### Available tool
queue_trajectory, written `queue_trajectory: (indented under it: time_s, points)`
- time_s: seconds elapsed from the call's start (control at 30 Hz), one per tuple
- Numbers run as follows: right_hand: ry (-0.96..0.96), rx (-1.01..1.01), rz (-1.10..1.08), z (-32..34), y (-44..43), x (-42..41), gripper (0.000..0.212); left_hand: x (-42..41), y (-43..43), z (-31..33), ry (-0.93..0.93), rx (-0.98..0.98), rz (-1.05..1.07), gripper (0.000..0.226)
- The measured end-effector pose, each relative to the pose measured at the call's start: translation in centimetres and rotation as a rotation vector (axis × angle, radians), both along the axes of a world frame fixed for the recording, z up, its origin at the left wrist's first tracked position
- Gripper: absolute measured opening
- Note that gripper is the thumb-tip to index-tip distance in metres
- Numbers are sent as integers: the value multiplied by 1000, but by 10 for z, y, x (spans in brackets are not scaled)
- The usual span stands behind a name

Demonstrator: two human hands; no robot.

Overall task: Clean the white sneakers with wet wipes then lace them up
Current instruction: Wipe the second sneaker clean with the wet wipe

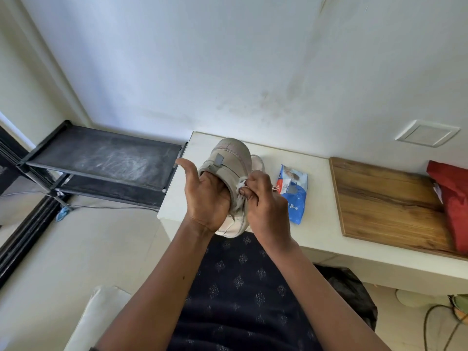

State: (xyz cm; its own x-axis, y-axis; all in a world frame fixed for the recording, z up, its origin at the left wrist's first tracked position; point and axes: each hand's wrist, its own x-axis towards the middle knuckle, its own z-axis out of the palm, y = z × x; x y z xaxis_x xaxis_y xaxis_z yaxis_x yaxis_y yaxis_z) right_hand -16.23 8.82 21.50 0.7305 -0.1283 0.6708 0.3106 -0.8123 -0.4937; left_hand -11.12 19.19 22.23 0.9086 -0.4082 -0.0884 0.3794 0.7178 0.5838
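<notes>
Forearms reach forward from the bottom of the view, over a dark patterned garment (243,287). The left hand (207,198) holds the white sneaker (228,158) in the air above the near edge of the desk (316,239), its fingers tucked inside the shoe and the thumb standing free. The sneaker's long axis runs away from the person, far end tipped up. The right hand (266,203) sits just right of it, fingers (249,192) pinched on a crumpled wet wipe (240,184) pressed against the shoe's right side, so the next stroke probably travels along that length. Beyond, a blue wipes pack (293,196) lies on the desk.
</notes>
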Motion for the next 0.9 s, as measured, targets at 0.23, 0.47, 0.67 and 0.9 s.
queue_trajectory:
  time_s: [0.23,0.47,0.67,0.9]
  points:
    - [-174,-104,3,26,22,15,14,-7,-13,-5,11,1,-58,91]
    - [-221,-205,95,-10,3,1,19,6,-6,0,20,-15,29,93]
    - [-159,-34,-11,13,21,23,21,9,-14,5,-3,-221,-131,80]
    - [-119,-178,81,3,16,20,30,21,-7,-11,69,-147,95,82]
